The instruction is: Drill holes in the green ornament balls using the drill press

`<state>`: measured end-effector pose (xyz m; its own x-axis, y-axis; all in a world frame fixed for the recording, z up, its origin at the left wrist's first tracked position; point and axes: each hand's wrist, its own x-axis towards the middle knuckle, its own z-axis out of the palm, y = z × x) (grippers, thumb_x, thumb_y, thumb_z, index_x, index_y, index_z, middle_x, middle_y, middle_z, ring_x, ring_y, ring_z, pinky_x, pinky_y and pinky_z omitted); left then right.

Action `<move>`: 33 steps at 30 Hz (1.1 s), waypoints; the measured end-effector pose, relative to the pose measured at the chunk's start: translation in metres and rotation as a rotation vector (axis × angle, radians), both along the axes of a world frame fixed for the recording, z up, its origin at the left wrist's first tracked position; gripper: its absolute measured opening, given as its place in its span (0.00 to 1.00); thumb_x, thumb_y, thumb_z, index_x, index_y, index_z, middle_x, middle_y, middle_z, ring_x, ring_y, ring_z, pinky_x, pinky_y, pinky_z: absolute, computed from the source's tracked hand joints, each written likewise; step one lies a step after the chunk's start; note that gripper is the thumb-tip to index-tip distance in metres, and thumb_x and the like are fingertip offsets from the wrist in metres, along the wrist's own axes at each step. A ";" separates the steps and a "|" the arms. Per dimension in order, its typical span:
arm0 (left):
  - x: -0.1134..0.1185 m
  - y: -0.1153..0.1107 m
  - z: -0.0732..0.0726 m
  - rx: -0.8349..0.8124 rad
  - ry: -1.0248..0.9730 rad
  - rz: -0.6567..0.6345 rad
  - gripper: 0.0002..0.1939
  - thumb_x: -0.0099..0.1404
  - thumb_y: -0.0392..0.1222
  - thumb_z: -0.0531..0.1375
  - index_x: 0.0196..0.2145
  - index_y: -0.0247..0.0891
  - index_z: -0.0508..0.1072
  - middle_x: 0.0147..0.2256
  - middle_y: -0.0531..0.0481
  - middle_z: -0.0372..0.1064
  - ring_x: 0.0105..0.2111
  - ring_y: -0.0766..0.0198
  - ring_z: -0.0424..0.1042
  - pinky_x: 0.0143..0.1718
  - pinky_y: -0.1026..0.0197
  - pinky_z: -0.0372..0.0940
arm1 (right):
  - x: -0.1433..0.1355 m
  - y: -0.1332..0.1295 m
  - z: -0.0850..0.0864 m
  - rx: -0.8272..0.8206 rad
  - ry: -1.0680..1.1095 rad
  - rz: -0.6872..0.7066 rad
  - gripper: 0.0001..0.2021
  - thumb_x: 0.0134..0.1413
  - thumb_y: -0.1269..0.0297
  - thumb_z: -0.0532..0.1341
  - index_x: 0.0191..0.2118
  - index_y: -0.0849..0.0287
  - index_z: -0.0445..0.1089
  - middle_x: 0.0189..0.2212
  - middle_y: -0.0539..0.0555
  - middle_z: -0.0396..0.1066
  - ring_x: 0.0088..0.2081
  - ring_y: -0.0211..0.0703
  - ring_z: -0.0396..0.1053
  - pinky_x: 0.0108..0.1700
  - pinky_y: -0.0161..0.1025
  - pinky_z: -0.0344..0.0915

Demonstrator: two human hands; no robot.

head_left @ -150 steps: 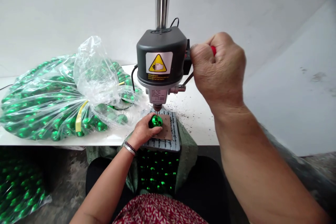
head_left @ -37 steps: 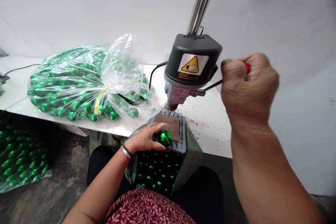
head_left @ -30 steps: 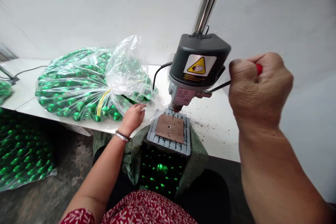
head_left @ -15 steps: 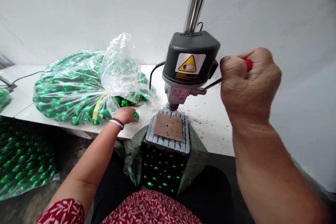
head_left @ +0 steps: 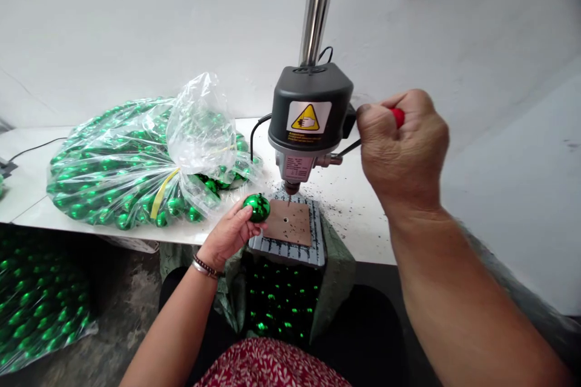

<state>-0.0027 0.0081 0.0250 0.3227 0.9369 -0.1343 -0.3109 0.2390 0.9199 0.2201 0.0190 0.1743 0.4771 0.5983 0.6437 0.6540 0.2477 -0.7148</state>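
Beside the drill press, the left hand grips a green ball. The right hand is fisted around the red lever handle.

Small workshop: bench drill press, bagged green baubles.

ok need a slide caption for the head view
Left hand holds a green bauble beside the drill press plate; right hand grips the red-knobbed feed lever.

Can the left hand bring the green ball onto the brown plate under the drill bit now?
Probably yes: the left hand holds the green ball beside the brown plate, and the drill bit stands raised above it.
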 end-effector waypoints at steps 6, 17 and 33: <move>0.016 0.011 -0.016 0.263 0.585 0.085 0.28 0.54 0.44 0.66 0.52 0.37 0.68 0.43 0.47 0.72 0.39 0.61 0.71 0.42 0.59 0.66 | 0.000 0.000 -0.001 0.034 0.015 0.045 0.10 0.56 0.64 0.59 0.27 0.61 0.60 0.20 0.42 0.55 0.24 0.27 0.50 0.31 0.32 0.53; 0.036 0.032 -0.027 0.757 1.116 -0.021 0.30 0.50 0.34 0.65 0.53 0.39 0.70 0.53 0.42 0.69 0.54 0.52 0.68 0.59 0.51 0.62 | 0.003 0.001 -0.007 0.094 -0.032 0.097 0.09 0.56 0.61 0.57 0.29 0.60 0.60 0.22 0.43 0.57 0.28 0.29 0.59 0.41 0.37 0.64; 0.043 0.034 -0.022 0.479 0.890 -0.115 0.30 0.60 0.46 0.62 0.58 0.33 0.65 0.56 0.37 0.67 0.56 0.50 0.66 0.60 0.49 0.59 | 0.001 -0.001 -0.005 0.065 -0.018 0.053 0.09 0.56 0.61 0.58 0.29 0.60 0.60 0.23 0.44 0.59 0.26 0.28 0.58 0.33 0.31 0.58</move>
<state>0.0400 0.0422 0.0027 0.3803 0.9248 0.0120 0.5349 -0.2305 0.8129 0.2213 0.0178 0.1689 0.4337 0.5792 0.6903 0.6517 0.3274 -0.6842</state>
